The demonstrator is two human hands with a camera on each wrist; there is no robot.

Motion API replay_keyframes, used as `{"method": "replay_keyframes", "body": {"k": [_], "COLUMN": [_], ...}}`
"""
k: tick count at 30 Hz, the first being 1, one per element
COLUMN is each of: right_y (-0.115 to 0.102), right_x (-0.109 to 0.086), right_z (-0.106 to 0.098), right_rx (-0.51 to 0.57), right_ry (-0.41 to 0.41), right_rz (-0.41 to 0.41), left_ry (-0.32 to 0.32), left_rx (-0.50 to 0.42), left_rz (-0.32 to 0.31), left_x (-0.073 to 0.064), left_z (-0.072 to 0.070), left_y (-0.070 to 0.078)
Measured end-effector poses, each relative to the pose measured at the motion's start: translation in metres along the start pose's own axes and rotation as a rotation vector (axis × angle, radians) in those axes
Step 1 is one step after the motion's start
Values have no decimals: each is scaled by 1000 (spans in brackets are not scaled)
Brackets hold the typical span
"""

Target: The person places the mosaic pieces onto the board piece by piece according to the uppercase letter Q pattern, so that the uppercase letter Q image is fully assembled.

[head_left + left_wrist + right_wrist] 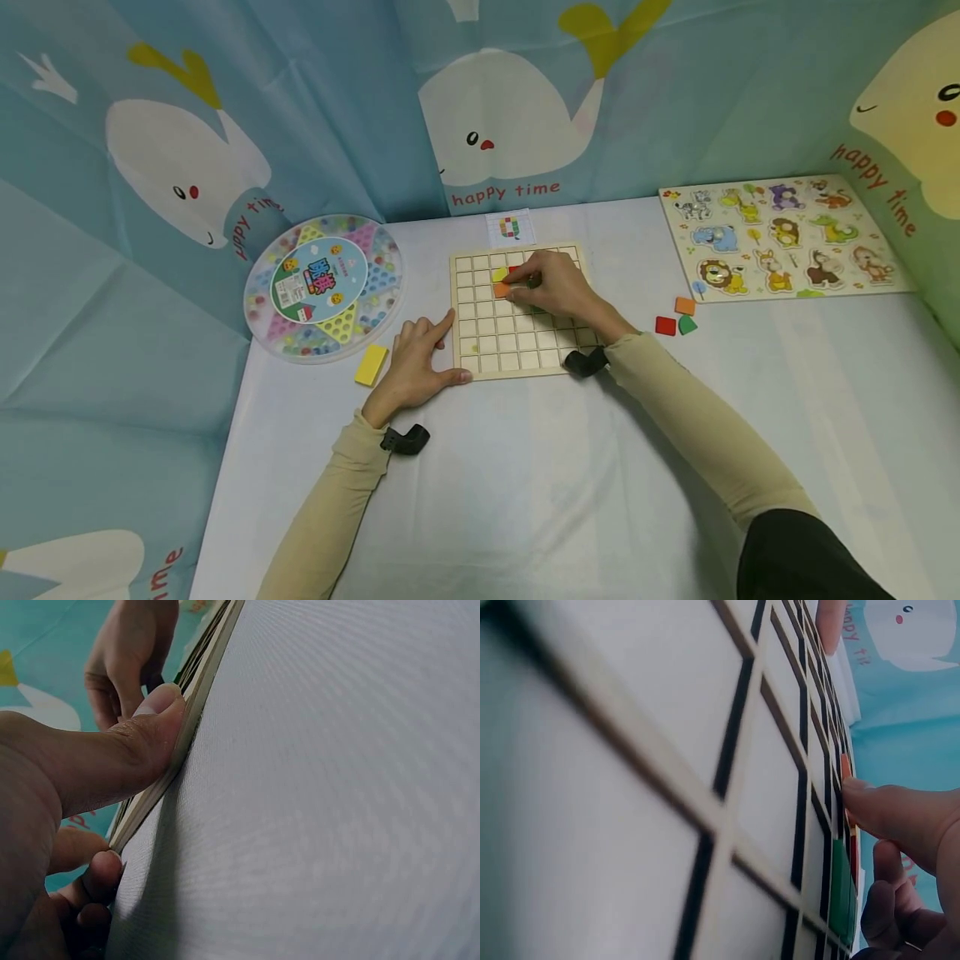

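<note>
A wooden grid board (487, 364) lies flat on the white table. Over its upper part, my right hand (557, 285) pinches an orange tile (500, 291) at a cell, fingertips right at the grid. Next to that tile are a yellow tile (498, 274) and a red tile (513, 270), partly covered by the hand. A green tile (842, 892) shows in the right wrist view, below the thumb. My left hand (414, 364) touches the board's lower left corner, index finger along the left side, thumb extended against the near edge.
A small patterned card (522, 223) lies behind the board. To the left are a yellow block (371, 366) and a round game box (322, 279). Loose red (665, 326), orange (685, 306) and green (687, 325) pieces sit at right, before an animal puzzle (795, 237).
</note>
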State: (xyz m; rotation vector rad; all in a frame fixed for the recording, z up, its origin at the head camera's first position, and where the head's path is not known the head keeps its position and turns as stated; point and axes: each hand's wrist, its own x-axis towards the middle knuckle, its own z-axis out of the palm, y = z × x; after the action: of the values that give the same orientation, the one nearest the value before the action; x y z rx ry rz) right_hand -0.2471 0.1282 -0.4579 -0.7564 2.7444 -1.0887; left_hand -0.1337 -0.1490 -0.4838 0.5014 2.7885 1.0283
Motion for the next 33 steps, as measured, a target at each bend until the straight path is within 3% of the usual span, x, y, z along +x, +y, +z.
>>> {"method": "replay_keyframes", "body": {"k": [10, 17, 33], "right_y": [-4, 2, 37], "right_x": [-2, -15, -75], "right_z": [-3, -10, -70], "right_rx": [-13, -7, -103], "right_ry": [-5, -1, 41], "right_rz": [-3, -23, 32], "left_ry": [-9, 3, -5], "left_rx": [0, -12, -22], "left_rz": [2, 2, -24], "left_x": [3, 0, -2], "left_z": [2, 3, 1], "left_y": [2, 4, 4]}}
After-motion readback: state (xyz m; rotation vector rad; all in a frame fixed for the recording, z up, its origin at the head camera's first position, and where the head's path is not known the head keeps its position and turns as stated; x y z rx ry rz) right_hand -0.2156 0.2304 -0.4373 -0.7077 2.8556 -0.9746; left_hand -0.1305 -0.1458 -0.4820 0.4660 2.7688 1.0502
